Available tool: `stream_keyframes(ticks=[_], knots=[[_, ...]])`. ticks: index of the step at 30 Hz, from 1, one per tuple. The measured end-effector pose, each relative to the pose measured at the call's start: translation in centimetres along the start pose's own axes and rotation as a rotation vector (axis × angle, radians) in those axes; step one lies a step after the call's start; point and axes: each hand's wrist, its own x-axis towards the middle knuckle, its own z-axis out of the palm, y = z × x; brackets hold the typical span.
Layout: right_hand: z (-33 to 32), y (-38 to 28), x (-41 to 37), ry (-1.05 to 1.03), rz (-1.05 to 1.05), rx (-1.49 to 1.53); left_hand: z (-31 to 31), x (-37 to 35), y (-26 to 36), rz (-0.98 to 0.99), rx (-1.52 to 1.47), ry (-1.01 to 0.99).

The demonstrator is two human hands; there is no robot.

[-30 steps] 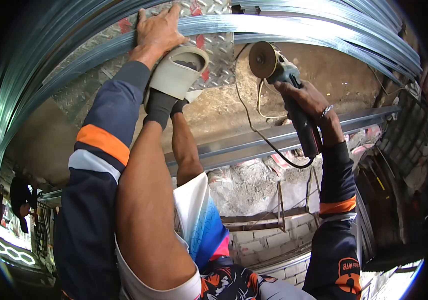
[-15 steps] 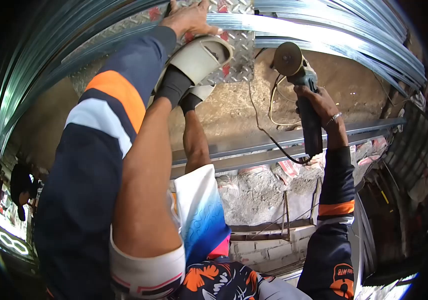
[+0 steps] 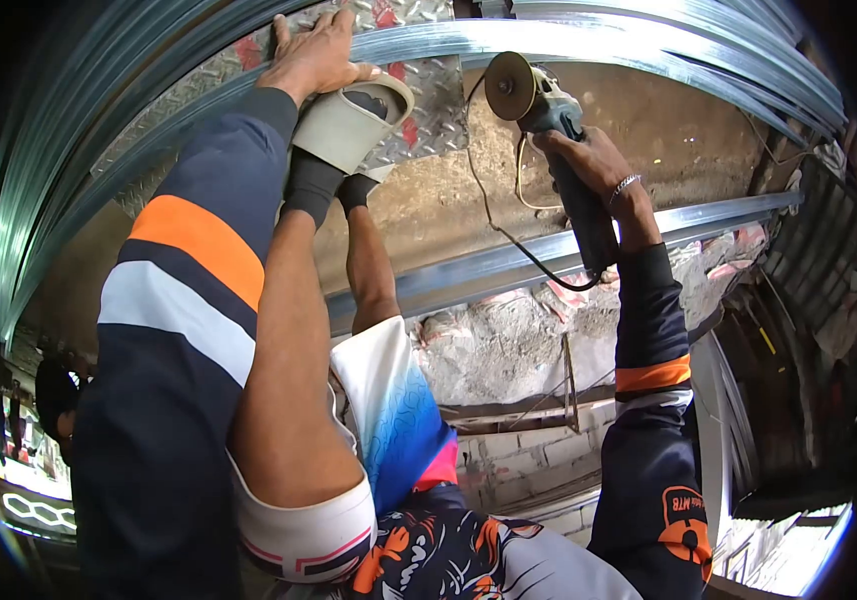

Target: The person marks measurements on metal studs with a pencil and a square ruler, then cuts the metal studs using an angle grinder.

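Note:
My right hand (image 3: 594, 165) is wrapped round the dark body of an angle grinder (image 3: 584, 205), whose round disc (image 3: 511, 86) points up and left, just below a bundle of shiny metal strips (image 3: 609, 40). My left hand (image 3: 314, 58) lies with fingers spread at the metal strips over a tread plate (image 3: 429, 105). A grey sandal (image 3: 354, 130) on my foot is right beside that hand, on the plate and strips. Whether the disc spins cannot be told.
A black cord (image 3: 489, 200) hangs in a loop to the grinder's rear end. Long metal channels (image 3: 479, 270) cross behind rough sacks (image 3: 499, 345). A block wall (image 3: 539, 455) stands lower down. Another person (image 3: 54, 400) is at the far left.
The grinder and my right hand have moved left and up, bringing the disc nearer the strips. My left hand and foot appear further left as the view shifts.

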Motion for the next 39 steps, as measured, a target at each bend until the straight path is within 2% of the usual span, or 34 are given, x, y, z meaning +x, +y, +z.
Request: stream_keyframes(ticks=[2,4,10,13,20,23,32,35,37,38,39], knots=[[-0.1,1.0,1.1,0.022,0.004,-0.009,-0.9,-0.1,0.2,-0.007,-0.023,-0.072],[-0.3,1.4,2.2,0.035,-0.134,-0.073,-1.4,0.0,0.3,-0.021,-0.003,-0.1],[-1.0,1.5,4.3,0.044,-0.114,-0.193,-1.9,-0.3,0.5,-0.056,0.005,-0.168],[-1.1,1.4,4.6,0.058,-0.142,-0.217,-1.8,-0.5,0.6,-0.049,0.002,-0.116],[-1.1,0.3,4.3,0.032,-0.139,-0.246,-1.6,-0.2,0.8,-0.09,-0.044,-0.147],[-1.3,-0.3,4.0,0.044,-0.206,-0.314,-1.5,-0.3,0.8,-0.095,-0.056,-0.108],[-1.7,1.5,5.9,0.035,-0.155,-0.317,-4.4,-1.4,1.5,-0.093,-0.153,-0.096],[-1.8,0.8,5.6,0.033,-0.174,-0.319,-4.7,-1.1,1.5,-0.128,-0.145,-0.178],[-1.9,0.5,5.2,0.033,-0.167,-0.334,-4.7,-1.2,1.5,-0.131,-0.141,-0.179],[-2.0,0.3,5.2,0.033,-0.168,-0.336,-2.2,-1.1,0.6,-0.132,-0.142,-0.178],[-2.1,0.2,5.2,0.017,-0.192,-0.36,2.2,-0.9,-1.2,0.014,0.002,0.149]])
